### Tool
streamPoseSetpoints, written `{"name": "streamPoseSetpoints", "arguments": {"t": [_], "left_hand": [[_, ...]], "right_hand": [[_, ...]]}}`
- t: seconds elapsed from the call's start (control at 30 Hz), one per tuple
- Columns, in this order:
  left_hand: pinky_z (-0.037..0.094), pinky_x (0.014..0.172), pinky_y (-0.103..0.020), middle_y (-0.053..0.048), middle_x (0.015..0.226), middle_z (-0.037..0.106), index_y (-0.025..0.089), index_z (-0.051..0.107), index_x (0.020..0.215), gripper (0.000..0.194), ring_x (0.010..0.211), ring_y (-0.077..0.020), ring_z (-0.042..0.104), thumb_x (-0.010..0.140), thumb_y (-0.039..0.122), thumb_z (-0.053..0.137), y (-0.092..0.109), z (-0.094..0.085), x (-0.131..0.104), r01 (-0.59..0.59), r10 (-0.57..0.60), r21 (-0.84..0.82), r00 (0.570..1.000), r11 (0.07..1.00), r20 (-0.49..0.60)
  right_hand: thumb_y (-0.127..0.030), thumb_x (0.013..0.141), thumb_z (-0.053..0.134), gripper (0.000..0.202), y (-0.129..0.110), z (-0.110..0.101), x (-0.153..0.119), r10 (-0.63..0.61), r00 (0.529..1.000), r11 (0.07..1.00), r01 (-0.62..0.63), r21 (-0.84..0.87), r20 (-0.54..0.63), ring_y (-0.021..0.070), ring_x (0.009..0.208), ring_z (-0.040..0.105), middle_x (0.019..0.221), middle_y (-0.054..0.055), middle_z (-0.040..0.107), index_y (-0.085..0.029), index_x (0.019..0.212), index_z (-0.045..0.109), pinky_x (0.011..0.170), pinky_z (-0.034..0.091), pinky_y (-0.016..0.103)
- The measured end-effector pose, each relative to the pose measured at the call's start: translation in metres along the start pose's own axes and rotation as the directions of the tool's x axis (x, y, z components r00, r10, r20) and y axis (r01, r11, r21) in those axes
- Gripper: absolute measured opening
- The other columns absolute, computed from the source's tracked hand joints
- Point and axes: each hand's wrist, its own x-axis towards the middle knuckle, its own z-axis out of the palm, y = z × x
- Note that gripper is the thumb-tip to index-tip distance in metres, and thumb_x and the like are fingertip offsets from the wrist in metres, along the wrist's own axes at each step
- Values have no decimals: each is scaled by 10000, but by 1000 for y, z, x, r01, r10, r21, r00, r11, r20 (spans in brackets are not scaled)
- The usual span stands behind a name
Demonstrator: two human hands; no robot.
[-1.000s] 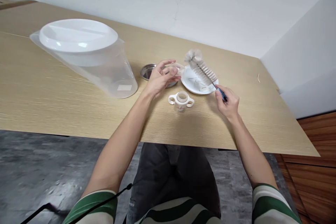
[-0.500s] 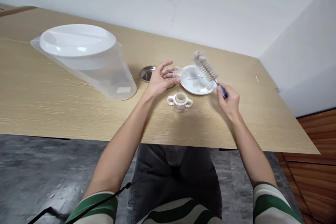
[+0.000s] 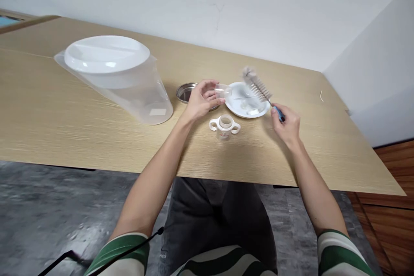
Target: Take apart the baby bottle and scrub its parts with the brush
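Observation:
Between the fingers and thumb of my left hand is a small clear plastic cap, its open side turned toward the right. My right hand grips the blue handle of a bottle brush, whose pale bristles point up and left. Behind both sits a white bowl with small clear and white parts and a thin rod in it. Nearer to me, a small baby bottle with two white handles stands upright and uncapped. A round metal tray is partly hidden behind my left hand.
A large translucent pitcher with a white lid stands at the left of the wooden table. A thin bent white piece lies at the right. The white wall borders the table's far side.
The fingers of my left hand have closed in around the clear cap. My right hand still holds the brush in nearly the same pose. The whole view has shifted slightly.

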Motion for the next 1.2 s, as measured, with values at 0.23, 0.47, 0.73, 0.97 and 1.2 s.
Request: {"name": "streamPoseSetpoints", "arguments": {"t": [0.23, 0.47, 0.73, 0.97, 1.2], "left_hand": [[582, 947, -404, -103, 1175, 695, 175, 647, 1089, 631, 979, -227, 721, 522, 179, 924, 0, 0, -1, 8, -9, 100, 1000, 995, 6], [575, 937, -419, -118, 1226, 707, 197, 670, 1145, 612, 1094, -269, 692, 578, 207, 900, 2, -2, -1, -48, 48, 225, 999, 973, 5], [568, 945, -417, -130, 1260, 709, 195, 662, 1168, 627, 1157, -291, 679, 596, 280, 905, 5, -1, -1, -68, 68, 225, 998, 972, 7], [548, 996, -427, -136, 1193, 743, 182, 638, 1129, 626, 1111, -267, 707, 603, 363, 925, 6, 1, -2, 11, -11, 64, 1000, 998, -5], [556, 977, -385, -111, 1123, 765, 187, 646, 1063, 613, 1074, -247, 719, 582, 417, 948, 7, -1, -2, 70, -70, -7, 997, 998, 18]], "right_hand": [[-357, 984, 564, 288, -10, -3, 0, -121, 992, 991, 118, 65, 42, 194, 765, 714, 941, 98, 780, -183, 1139, 732, 710, 563, 331], [-412, 995, 525, 321, 3, 2, 0, 31, 999, 1000, -31, -6, 27, 228, 865, 739, 1018, 105, 789, -193, 1084, 742, 773, 587, 381], [-356, 991, 543, 281, -9, -3, 0, -119, 989, 992, 115, 57, 83, 202, 811, 731, 993, 102, 788, -191, 1115, 733, 734, 571, 346], [-363, 998, 527, 279, -5, -3, 0, -54, 998, 998, 55, 35, -32, 209, 830, 730, 987, 94, 785, -200, 1111, 723, 735, 575, 357], [-341, 992, 548, 286, -8, 1, -1, -152, 988, 986, 148, 72, 41, 186, 727, 694, 924, 91, 775, -184, 1154, 723, 681, 548, 334]]}}
